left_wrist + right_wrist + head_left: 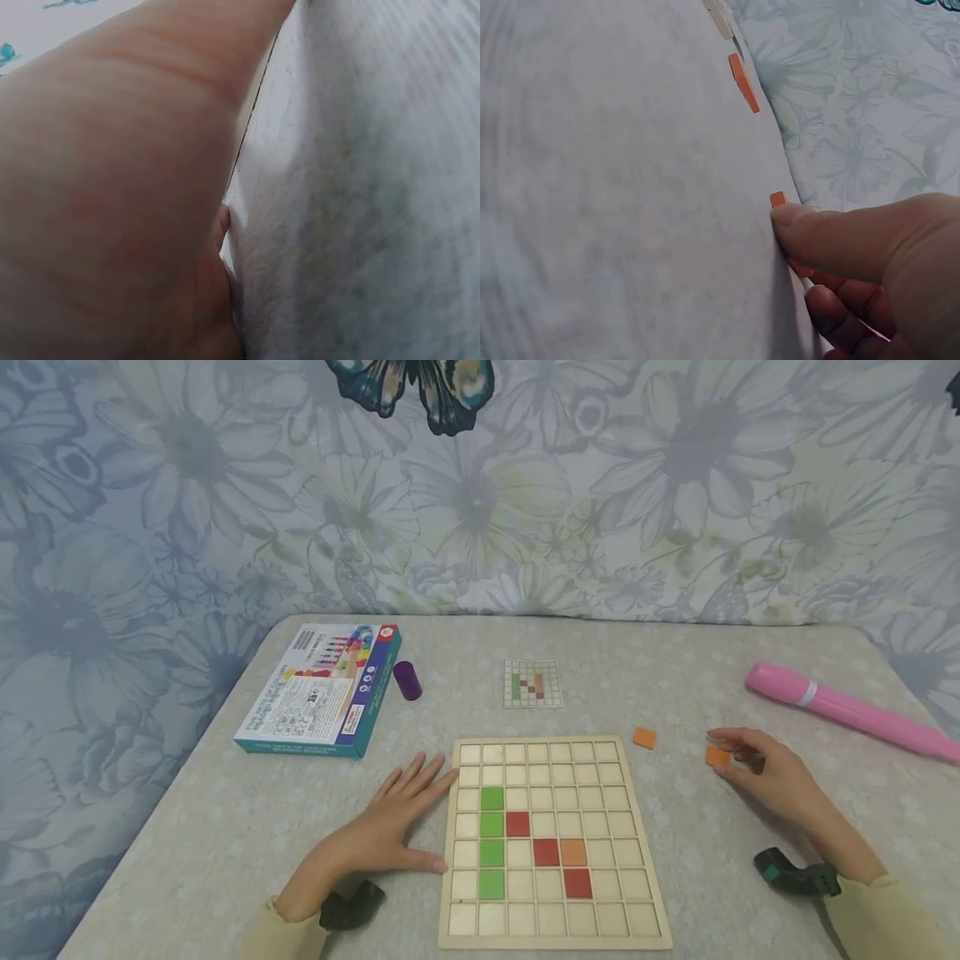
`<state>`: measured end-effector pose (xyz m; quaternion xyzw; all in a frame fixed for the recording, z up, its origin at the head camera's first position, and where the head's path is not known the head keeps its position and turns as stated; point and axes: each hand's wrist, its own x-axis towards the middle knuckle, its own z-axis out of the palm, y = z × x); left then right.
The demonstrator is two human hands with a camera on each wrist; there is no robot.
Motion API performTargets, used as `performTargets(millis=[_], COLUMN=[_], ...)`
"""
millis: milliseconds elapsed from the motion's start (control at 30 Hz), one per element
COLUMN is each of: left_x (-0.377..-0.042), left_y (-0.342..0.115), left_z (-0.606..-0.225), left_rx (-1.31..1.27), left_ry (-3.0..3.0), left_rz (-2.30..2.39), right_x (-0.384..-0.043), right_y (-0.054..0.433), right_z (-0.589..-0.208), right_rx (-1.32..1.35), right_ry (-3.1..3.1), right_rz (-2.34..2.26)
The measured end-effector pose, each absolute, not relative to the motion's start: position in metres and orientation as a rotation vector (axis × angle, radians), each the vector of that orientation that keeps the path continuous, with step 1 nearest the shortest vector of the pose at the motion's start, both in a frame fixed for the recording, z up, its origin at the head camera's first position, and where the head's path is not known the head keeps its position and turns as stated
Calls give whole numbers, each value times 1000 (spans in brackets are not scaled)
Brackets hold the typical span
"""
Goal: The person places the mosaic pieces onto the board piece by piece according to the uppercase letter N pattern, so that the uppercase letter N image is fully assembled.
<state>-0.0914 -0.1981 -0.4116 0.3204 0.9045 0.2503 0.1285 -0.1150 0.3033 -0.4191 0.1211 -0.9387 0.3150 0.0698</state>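
Observation:
A wooden grid board lies in front of me. Several green tiles form a column on its left side. Three red tiles step down to the right, and one orange tile sits beside the middle red one. My left hand rests flat with fingers spread, its fingertips and thumb at the board's left edge. To the right of the board, my right hand pinches an orange square tile between thumb and fingers. Another orange tile lies on the table between that hand and the board.
A small pattern card lies beyond the board. At the back left are a flat game box and a purple cylinder. A long pink object with a white band lies at the right. Floral fabric rises behind the table.

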Motion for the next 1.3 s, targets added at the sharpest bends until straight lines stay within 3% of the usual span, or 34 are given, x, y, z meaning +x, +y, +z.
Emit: performTargets(millis=[333, 533, 700, 900, 1300], left_x=[-93, -93, -93, -93, -91], left_y=[-197, -198, -199, -198, -198], left_z=[-410, -409, -410, -409, -410], left_rx=[927, 931, 929, 918, 938], left_ry=[2623, 2627, 2626, 2622, 2632], left_rz=[713, 714, 722, 723, 718], right_x=[-116, -114, -104, -89, -78], right_y=[296, 274, 232, 177, 145], right_z=[-423, -407, -386, -393, -412], right_rx=[296, 354, 498, 818, 865], right_ry=[-2778, -2641, -2529, -2595, -2758], right_rz=[960, 1062, 1157, 1351, 1486])
